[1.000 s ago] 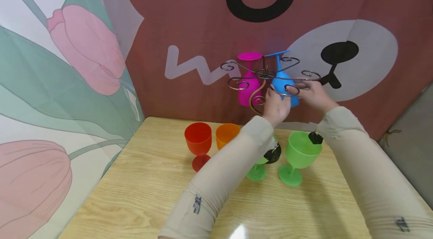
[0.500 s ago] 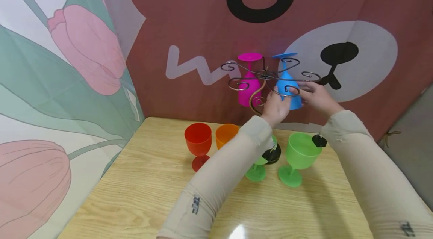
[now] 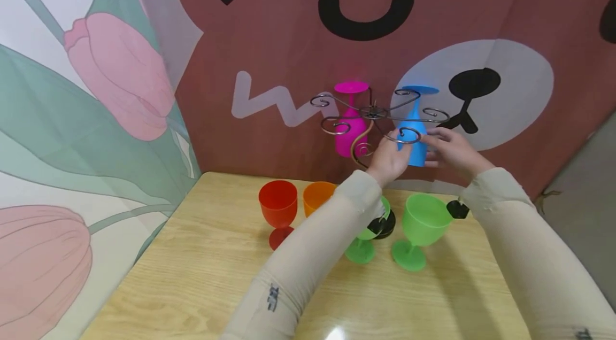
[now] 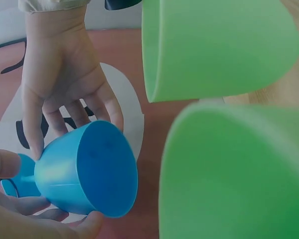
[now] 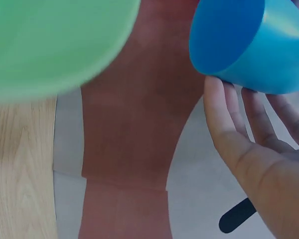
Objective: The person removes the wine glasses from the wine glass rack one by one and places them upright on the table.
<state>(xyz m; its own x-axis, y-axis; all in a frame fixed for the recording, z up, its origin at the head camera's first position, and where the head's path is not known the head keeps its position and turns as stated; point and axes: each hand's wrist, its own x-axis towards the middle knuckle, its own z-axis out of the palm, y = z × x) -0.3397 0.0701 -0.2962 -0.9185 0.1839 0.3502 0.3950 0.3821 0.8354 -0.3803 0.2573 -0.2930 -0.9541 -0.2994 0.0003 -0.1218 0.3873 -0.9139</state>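
In the head view a blue plastic goblet [image 3: 414,139] hangs upside down in the right front area of a bronze wire rack [image 3: 374,112]. My left hand [image 3: 389,161] holds its bowl from the left. My right hand [image 3: 454,148] is on the other side, its fingers mostly straight and fingertips touching the bowl, as the right wrist view shows with the goblet [image 5: 284,55] above the fingers. The left wrist view shows the bowl's open mouth [image 4: 109,169] between both hands. An inverted magenta goblet [image 3: 351,134] hangs in the rack on the left.
On the wooden table [image 3: 192,276] stand upright goblets: red [image 3: 279,203], orange [image 3: 317,195], and two green ones, one [image 3: 425,222] on the right, the other [image 3: 361,252] partly behind my left sleeve. A dark round base [image 3: 385,225] shows behind it. A printed cloth backdrop [image 3: 269,35] rises behind.
The blue goblet has shifted right relative to the rack and gone from tilted to nearly upright, mouth down. My right hand has moved slightly right. The magenta goblet stays in place.
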